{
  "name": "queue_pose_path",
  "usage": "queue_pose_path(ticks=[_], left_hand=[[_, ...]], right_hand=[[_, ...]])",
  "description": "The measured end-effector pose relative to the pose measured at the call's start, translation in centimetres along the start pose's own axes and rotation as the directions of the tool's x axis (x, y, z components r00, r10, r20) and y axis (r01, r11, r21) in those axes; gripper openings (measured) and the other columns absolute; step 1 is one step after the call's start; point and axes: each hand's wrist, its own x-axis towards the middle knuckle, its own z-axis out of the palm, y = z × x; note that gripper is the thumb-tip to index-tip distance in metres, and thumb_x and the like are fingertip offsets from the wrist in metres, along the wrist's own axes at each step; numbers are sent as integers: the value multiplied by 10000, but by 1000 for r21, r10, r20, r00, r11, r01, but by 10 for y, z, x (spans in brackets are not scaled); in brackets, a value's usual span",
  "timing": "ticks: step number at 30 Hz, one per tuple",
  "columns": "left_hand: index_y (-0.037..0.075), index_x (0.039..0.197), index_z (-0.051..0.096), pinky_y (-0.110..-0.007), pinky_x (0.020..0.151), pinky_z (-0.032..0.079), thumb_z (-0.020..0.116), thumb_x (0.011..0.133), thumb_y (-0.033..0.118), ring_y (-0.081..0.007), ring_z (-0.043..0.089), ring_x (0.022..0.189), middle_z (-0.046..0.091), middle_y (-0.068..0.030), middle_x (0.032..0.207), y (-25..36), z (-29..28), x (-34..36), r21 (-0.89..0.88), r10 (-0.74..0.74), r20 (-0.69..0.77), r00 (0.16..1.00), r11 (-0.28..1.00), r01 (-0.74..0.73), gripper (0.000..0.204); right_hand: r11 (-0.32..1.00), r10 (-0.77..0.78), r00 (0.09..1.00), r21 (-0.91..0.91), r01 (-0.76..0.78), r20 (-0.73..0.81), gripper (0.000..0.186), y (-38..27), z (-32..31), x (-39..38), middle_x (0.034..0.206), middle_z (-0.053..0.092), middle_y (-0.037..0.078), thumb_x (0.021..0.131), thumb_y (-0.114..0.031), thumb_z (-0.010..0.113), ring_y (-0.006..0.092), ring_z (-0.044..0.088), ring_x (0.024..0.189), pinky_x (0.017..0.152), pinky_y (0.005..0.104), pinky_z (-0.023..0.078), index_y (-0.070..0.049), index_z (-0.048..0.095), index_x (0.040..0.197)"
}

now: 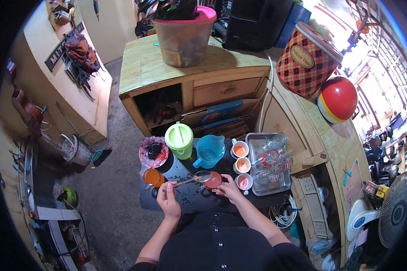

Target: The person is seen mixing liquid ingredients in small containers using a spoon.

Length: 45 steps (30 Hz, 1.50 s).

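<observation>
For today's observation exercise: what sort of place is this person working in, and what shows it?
Probably a small, informal drink stall or home kitchen workshop. A dark low table holds small cups of orange liquid, a blue jug and a metal tray of glasses, beside rough wooden cabinets on a concrete floor.

Cups, jugs and a tray crowd a low counter (pixel 190 198) at frame centre.

A lidded jug (pixel 179 140) stands left of an open jug (pixel 209 151); three small cups (pixel 241 165) line up right of them, beside a tray (pixel 257 187) of glasses at the counter's right edge. Nearer the person, a ladle (pixel 195 178) lies over a cup (pixel 214 179), a filled glass (pixel 153 177) to its left. A cabinet (pixel 190 77) stands behind, upper centre.
</observation>
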Motion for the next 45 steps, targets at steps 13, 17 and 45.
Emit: queue_pose_path(ticks=[13,17,45], left_hand=[[48,968,573,-210,627,381,431,992,206,-56,451,711,561,-18,891,1,-70,49,-289,-115,-424,898,957,-13,214],[49,985,575,-202,612,368,424,991,231,-48,417,674,530,1,837,1,-87,57,-312,-188,-470,862,949,36,237],[48,967,607,-196,556,352,419,998,310,-45,454,636,566,11,796,-49,16,11,-106,-460,186,868,869,483,324]], right_hand=[[997,58,992,-47,-53,114,573,15,84,36,1057,598,108,843,8,537,200,669,855,704,291,536,-138,298,1343],[995,60,988,-86,-48,143,576,14,105,45,1071,596,108,851,-14,555,187,670,833,693,280,530,-133,304,1356],[890,-430,835,-317,328,-343,306,59,-30,-34,902,603,73,890,-66,568,129,618,792,687,243,504,-16,520,1188]])
